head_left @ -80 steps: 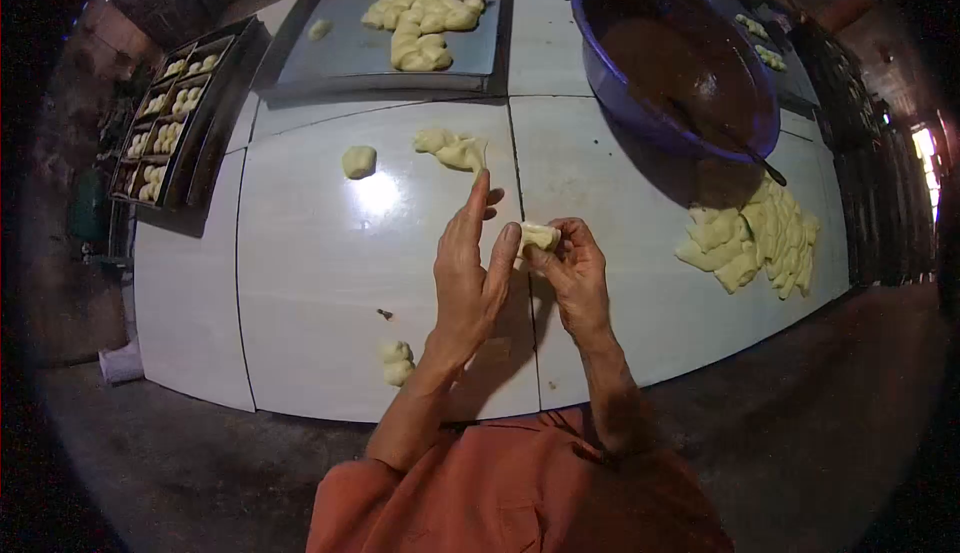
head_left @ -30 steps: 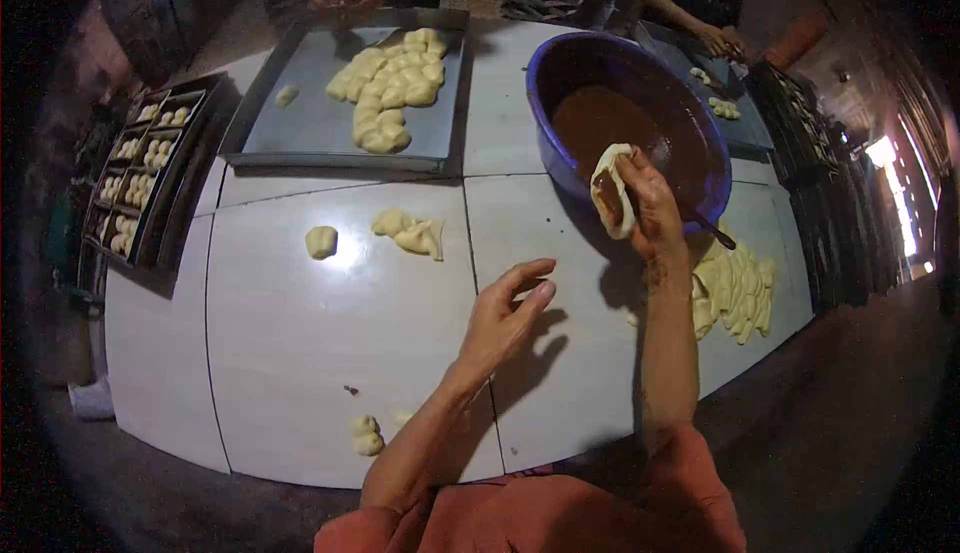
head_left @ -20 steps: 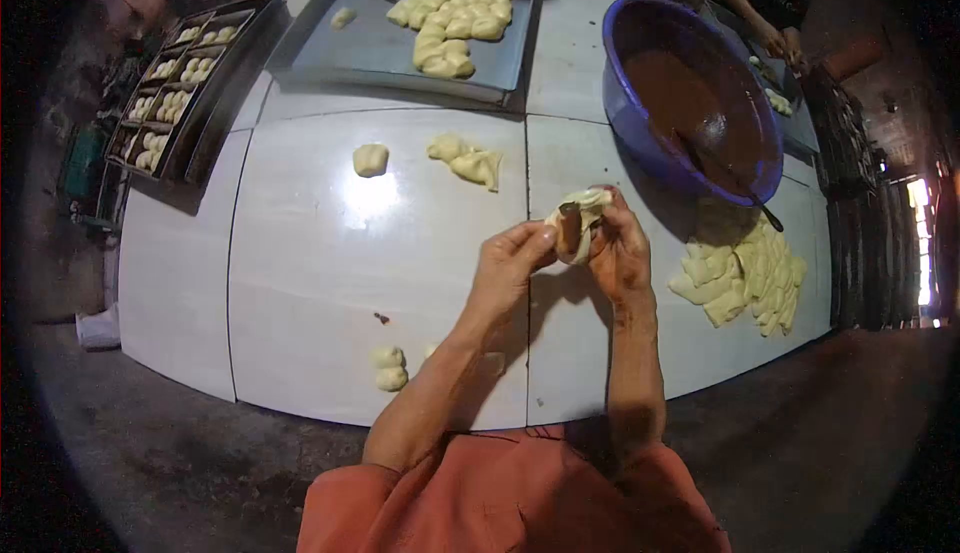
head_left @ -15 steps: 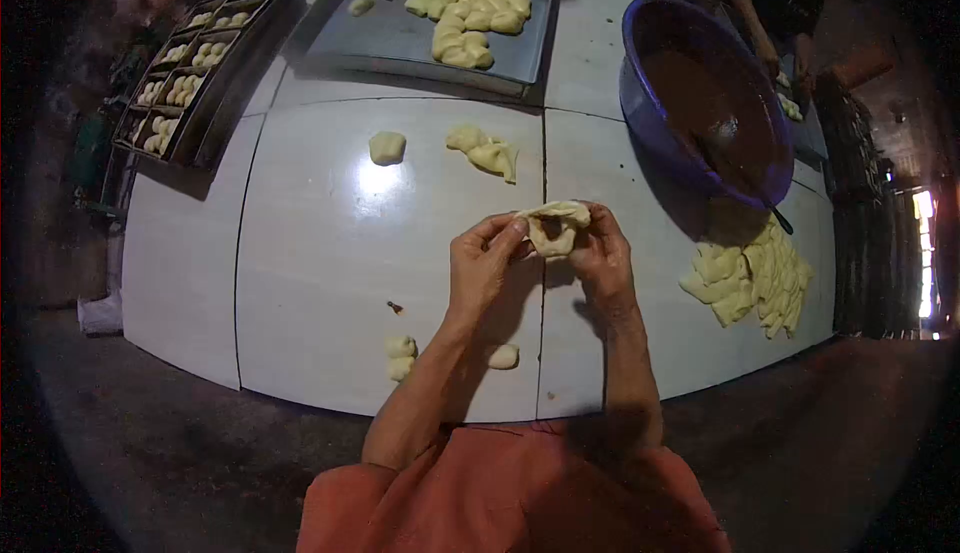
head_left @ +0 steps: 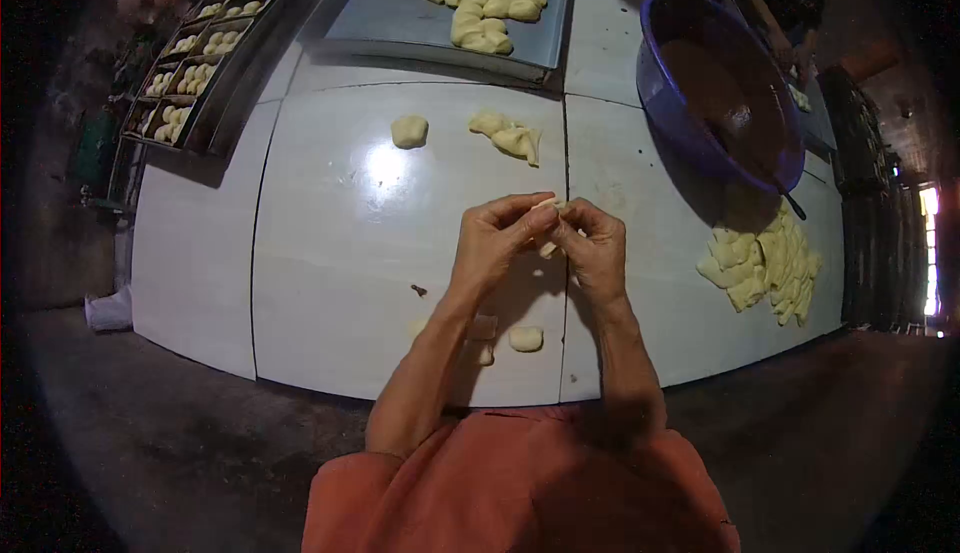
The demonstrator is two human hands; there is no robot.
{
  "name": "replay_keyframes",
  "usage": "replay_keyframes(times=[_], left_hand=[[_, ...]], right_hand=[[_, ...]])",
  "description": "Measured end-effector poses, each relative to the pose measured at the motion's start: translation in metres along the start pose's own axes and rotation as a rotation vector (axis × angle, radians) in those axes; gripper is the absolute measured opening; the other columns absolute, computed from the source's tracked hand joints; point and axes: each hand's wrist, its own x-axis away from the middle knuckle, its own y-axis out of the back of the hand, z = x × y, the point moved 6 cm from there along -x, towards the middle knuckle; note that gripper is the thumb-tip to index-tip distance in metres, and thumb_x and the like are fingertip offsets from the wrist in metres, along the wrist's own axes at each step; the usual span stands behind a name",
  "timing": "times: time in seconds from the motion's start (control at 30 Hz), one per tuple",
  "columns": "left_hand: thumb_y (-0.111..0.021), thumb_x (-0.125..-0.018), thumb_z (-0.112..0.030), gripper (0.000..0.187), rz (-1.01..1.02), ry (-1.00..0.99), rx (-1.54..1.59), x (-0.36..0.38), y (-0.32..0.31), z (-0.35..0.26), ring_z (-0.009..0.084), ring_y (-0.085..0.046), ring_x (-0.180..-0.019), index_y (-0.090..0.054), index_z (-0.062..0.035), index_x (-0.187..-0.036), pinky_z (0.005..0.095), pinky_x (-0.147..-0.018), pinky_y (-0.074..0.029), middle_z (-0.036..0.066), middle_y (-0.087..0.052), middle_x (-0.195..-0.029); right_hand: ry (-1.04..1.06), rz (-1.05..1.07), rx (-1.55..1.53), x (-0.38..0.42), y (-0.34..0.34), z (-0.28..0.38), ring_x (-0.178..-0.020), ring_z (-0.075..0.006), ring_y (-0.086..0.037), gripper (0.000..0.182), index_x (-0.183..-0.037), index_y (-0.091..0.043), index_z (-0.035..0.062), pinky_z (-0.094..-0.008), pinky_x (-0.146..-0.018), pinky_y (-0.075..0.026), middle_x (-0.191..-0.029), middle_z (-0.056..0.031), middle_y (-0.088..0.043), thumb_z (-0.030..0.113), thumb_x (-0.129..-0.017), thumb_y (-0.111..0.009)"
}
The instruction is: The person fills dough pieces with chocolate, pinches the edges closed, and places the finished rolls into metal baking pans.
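My left hand [head_left: 497, 240] and my right hand [head_left: 592, 245] meet above the table, fingers pinched on one piece of dough [head_left: 548, 249]. Most of that dough is hidden by the fingers, and its filling does not show. Beyond them lie a round dough piece [head_left: 409, 132] and a twisted dough strip [head_left: 507, 137]. Near the front edge, beside my left forearm, sits a small dough ball [head_left: 526, 339]; other pale pieces there are partly covered by the arm.
A purple basin [head_left: 655, 78] of brown filling stands at the back right, with flattened dough pieces [head_left: 762, 268] in front of it. A metal tray [head_left: 385, 28] of dough is at the back. At left stands a compartmented box [head_left: 212, 113] of dough balls. Another person's arm [head_left: 757, 3] shows behind the basin.
The dough was open in my fingers with dark filling showing; now its edges are pinched together and the filling is hidden. The view has shifted slightly, and the hand over the back tray is gone.
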Motion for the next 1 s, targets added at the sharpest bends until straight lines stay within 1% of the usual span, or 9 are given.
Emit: replay_keyframes(times=[0.1,0.27,0.33,0.4,0.43,0.7,0.8,0.93,1.0], left_hand=[[-0.076,-0.091,-0.034,0.040,0.069,0.202,-0.051,-0.002,0.007,0.001,0.0146,-0.067,-0.086,-0.073,-0.0013,-0.114,0.0297,-0.073,-0.057,0.008,-0.072,-0.097],[-0.075,-0.092,-0.034,0.038,0.052,0.184,-0.083,0.009,0.008,0.009,0.0135,-0.067,-0.085,-0.073,-0.0040,-0.115,0.0291,-0.072,-0.056,0.006,-0.073,-0.095],[-0.073,-0.094,-0.032,0.036,0.044,0.160,-0.136,0.013,0.009,0.005,0.0131,-0.068,-0.084,-0.073,-0.0035,-0.116,0.0278,-0.071,-0.055,0.006,-0.073,-0.095],[-0.071,-0.095,-0.029,0.033,-0.002,0.169,-0.056,0.011,0.015,0.009,0.0129,-0.068,-0.083,-0.072,-0.0023,-0.115,0.0259,-0.070,-0.056,0.007,-0.073,-0.095],[-0.070,-0.096,-0.028,0.033,-0.002,0.177,-0.019,0.010,0.018,0.010,0.0132,-0.069,-0.082,-0.071,-0.0018,-0.116,0.0259,-0.069,-0.057,0.008,-0.073,-0.096],[-0.075,-0.090,-0.012,0.029,0.086,0.052,-0.040,0.035,0.007,-0.005,0.0177,-0.071,-0.088,-0.070,0.0014,-0.115,0.0300,-0.076,-0.064,0.012,-0.072,-0.102],[-0.071,-0.092,-0.011,0.025,0.074,0.041,-0.076,0.037,0.008,0.001,0.0155,-0.070,-0.089,-0.070,0.0007,-0.115,0.0271,-0.072,-0.064,0.012,-0.072,-0.103],[-0.057,-0.101,-0.008,0.026,0.102,0.047,-0.084,0.041,0.003,0.018,0.0077,-0.065,-0.083,-0.070,-0.0027,-0.122,0.0246,-0.072,-0.061,0.003,-0.069,-0.099],[-0.058,-0.101,-0.011,0.028,0.147,-0.032,-0.270,0.045,-0.002,0.016,0.0072,-0.061,-0.081,-0.069,-0.0017,-0.125,0.0233,-0.072,-0.056,0.002,-0.069,-0.096]], right_hand=[[0.004,0.044,-0.092,0.008,-0.004,-0.001,-0.076,-0.0070,-0.058,0.018,-0.094,-0.071,0.0031,-0.0257,-0.070,-0.048,-0.082,0.0006,-0.067,0.021,-0.096,-0.070],[0.033,0.024,-0.010,0.012,-0.001,-0.009,-0.079,-0.0091,-0.062,0.021,-0.100,-0.072,-0.0002,-0.0247,-0.075,-0.049,-0.086,-0.0033,-0.068,0.021,-0.097,-0.069],[0.114,0.030,0.134,0.017,0.001,0.004,-0.086,-0.0154,-0.065,0.028,-0.108,-0.070,-0.0013,-0.0288,-0.079,-0.052,-0.097,-0.0086,-0.069,0.023,-0.095,-0.071],[0.544,0.100,0.442,0.031,-0.012,0.027,-0.097,-0.0237,-0.066,0.033,-0.114,-0.068,-0.0015,-0.0347,-0.083,-0.054,-0.111,-0.0128,-0.067,0.022,-0.091,-0.074],[0.516,0.134,0.505,0.037,-0.018,0.030,-0.106,-0.0279,-0.063,0.037,-0.119,-0.067,0.0000,-0.0382,-0.088,-0.055,-0.116,-0.0144,-0.064,0.021,-0.089,-0.075],[0.571,-0.034,0.270,0.039,-0.009,0.021,-0.105,-0.0204,-0.061,0.024,-0.114,-0.064,0.0060,-0.0355,-0.091,-0.053,-0.126,-0.0138,-0.056,0.015,-0.094,-0.071],[0.515,-0.157,-0.197,0.042,-0.016,0.004,-0.107,-0.0204,-0.060,0.030,-0.122,-0.056,0.0089,-0.0364,-0.092,-0.052,-0.124,-0.0134,-0.057,0.015,-0.096,-0.069],[0.605,-0.304,0.378,0.049,-0.016,0.000,-0.088,-0.0199,-0.065,0.023,-0.114,-0.053,0.0075,-0.0351,-0.077,-0.056,-0.106,-0.0103,-0.064,0.017,-0.098,-0.066],[0.690,-0.407,0.347,0.047,-0.011,0.002,-0.076,-0.0201,-0.064,0.020,-0.103,-0.055,0.0053,-0.0334,-0.068,-0.055,-0.094,-0.0086,-0.063,0.020,-0.098,-0.067]])
